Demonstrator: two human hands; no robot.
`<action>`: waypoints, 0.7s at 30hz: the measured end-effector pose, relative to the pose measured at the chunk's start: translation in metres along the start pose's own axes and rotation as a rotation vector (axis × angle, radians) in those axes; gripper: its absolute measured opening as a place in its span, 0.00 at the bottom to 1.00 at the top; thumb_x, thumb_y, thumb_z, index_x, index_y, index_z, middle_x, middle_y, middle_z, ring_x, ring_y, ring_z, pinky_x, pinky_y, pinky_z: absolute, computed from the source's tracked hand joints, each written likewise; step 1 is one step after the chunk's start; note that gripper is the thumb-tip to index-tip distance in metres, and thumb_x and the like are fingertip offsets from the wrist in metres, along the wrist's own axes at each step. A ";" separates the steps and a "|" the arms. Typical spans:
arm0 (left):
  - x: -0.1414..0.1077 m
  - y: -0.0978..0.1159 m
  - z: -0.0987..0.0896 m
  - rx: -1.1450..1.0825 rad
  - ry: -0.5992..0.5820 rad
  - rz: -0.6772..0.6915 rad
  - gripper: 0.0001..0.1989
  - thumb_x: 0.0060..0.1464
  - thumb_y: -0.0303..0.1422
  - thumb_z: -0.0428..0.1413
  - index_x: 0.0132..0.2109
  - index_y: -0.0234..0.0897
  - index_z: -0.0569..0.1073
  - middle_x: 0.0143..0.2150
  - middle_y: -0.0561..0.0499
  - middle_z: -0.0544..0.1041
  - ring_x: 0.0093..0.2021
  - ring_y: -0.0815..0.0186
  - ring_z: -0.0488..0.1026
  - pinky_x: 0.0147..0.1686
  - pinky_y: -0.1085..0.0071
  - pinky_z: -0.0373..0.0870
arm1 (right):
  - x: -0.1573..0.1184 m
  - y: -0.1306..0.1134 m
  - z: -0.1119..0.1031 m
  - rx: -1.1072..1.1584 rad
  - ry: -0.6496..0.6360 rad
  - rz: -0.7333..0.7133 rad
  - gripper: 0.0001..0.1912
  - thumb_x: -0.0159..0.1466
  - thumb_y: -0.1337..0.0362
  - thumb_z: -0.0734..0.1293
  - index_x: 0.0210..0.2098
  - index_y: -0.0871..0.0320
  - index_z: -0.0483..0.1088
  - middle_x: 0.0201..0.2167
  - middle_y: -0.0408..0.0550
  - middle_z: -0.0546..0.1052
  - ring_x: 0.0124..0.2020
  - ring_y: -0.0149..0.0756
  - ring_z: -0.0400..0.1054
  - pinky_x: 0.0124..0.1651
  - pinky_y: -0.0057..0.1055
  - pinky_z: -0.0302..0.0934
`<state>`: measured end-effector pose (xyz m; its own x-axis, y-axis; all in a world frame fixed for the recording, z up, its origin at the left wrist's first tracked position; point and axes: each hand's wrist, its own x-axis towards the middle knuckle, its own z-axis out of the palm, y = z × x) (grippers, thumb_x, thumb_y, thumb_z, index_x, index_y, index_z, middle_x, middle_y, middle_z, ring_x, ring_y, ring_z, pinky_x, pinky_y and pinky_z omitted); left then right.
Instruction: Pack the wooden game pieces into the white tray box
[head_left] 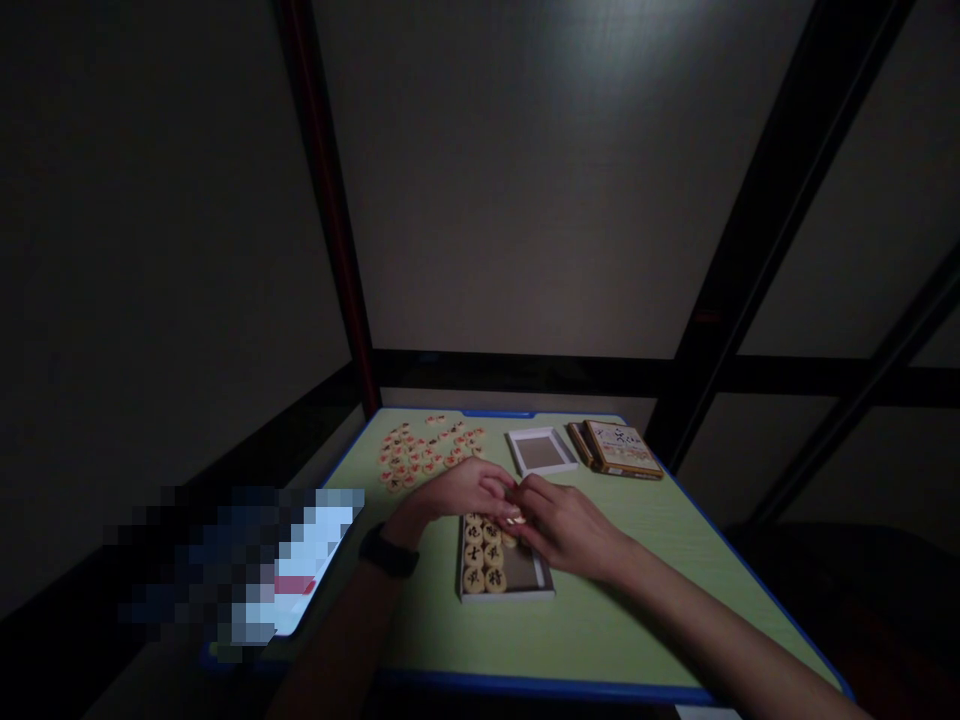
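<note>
A shallow white-edged box [508,597] lies on the table in front of me, with Chinese chess pieces [474,554] set in rows along its left side, their dark characters facing up. Over the far part of the box my left hand [472,486] and my right hand [564,522] meet, fingers bent and closed together. Between their fingertips a pale Chinese chess piece [514,519] shows in part. How many pieces they hold is hidden. A dark band circles my left wrist.
Many loose pieces with red or black characters [427,455] are spread at the far left of the green table [637,625]. A second white-edged box part [541,452] and brown illustrated boxes [621,448] lie farther back. A lit screen [319,560] is at the left edge.
</note>
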<state>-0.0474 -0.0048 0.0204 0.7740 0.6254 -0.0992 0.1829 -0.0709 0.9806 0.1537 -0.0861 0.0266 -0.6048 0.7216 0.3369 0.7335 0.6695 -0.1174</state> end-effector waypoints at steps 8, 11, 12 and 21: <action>-0.001 0.009 -0.006 0.069 0.261 0.179 0.23 0.46 0.47 0.65 0.40 0.32 0.77 0.35 0.45 0.81 0.34 0.65 0.76 0.32 0.72 0.69 | -0.003 -0.013 -0.015 0.024 -0.234 -0.062 0.09 0.62 0.59 0.68 0.39 0.57 0.72 0.38 0.48 0.77 0.36 0.38 0.71 0.36 0.30 0.57; 0.001 0.008 -0.005 0.078 0.279 0.201 0.22 0.46 0.47 0.65 0.39 0.32 0.77 0.34 0.45 0.81 0.34 0.65 0.76 0.32 0.72 0.68 | -0.003 -0.014 -0.007 -0.011 -0.263 -0.084 0.11 0.61 0.58 0.69 0.40 0.58 0.73 0.39 0.50 0.78 0.37 0.39 0.72 0.35 0.30 0.56; 0.002 0.007 -0.004 0.079 0.277 0.200 0.22 0.47 0.47 0.65 0.39 0.32 0.77 0.34 0.45 0.81 0.34 0.65 0.76 0.32 0.72 0.68 | -0.002 -0.014 -0.005 -0.017 -0.266 -0.081 0.12 0.61 0.57 0.69 0.40 0.58 0.73 0.39 0.50 0.78 0.36 0.39 0.72 0.34 0.30 0.55; 0.003 0.005 -0.005 0.085 0.334 0.211 0.21 0.47 0.47 0.64 0.38 0.32 0.77 0.32 0.46 0.80 0.33 0.66 0.75 0.30 0.73 0.67 | -0.003 -0.013 -0.026 -0.044 -0.272 -0.022 0.06 0.60 0.61 0.68 0.31 0.58 0.73 0.30 0.47 0.78 0.28 0.35 0.68 0.29 0.31 0.47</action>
<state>-0.0473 0.0005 0.0262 0.5630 0.8072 0.1772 0.1010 -0.2801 0.9547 0.1538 -0.1020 0.0510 -0.6777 0.7315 0.0751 0.7282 0.6818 -0.0697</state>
